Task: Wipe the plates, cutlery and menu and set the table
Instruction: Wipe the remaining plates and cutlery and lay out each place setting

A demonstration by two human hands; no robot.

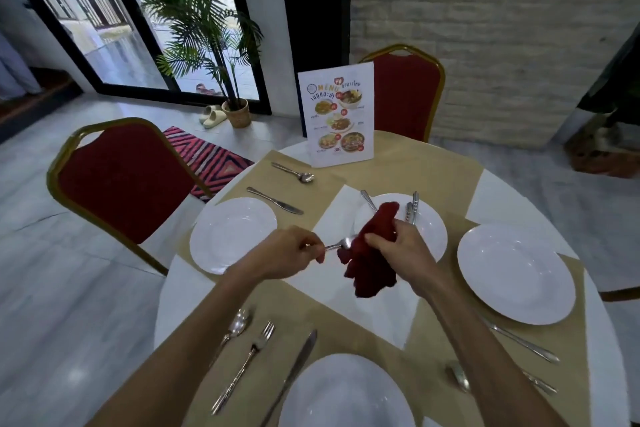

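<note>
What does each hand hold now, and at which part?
The left hand pinches a piece of cutlery by its handle; the right hand grips the red cloth around its middle.

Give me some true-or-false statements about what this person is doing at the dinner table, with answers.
1. The right hand grips a red cloth. True.
2. The left hand holds nothing. False: it pinches the handle of a piece of cutlery, whose other end is in the cloth.
3. The menu lies flat. False: it stands upright on the far side.
4. The centre plate has other cutlery lying on it. True.
5. A fork lies on the nearest plate. False: the fork lies beside that plate, to its left.
</note>
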